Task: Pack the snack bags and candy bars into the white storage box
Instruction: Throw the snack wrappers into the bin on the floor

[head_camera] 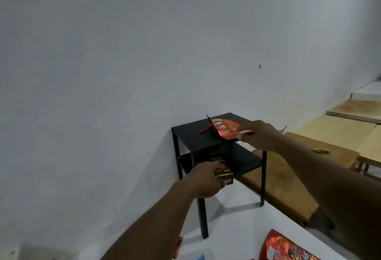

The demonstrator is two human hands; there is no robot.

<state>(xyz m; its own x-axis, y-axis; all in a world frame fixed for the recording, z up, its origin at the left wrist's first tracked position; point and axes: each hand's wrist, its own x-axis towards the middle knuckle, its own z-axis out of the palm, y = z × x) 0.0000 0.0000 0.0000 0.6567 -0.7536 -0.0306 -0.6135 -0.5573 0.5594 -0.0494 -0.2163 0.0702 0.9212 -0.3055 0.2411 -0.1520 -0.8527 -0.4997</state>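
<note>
My right hand (255,133) pinches the near edge of an orange-red snack bag (225,126) lying on top of a small black side table (191,136). My left hand (206,179) is closed around brown-gold candy bars (224,177) at the table's lower shelf (245,160). Another red snack bag (288,247) lies at the bottom edge of view on a white surface (237,228). A red wrapper edge (177,247) shows beside my left forearm. The white storage box cannot be made out for certain.
A white wall (123,53) stands right behind the black table. Pale wooden boards or benches (334,133) stretch along the right side. The table's black legs (203,216) come down to the white surface.
</note>
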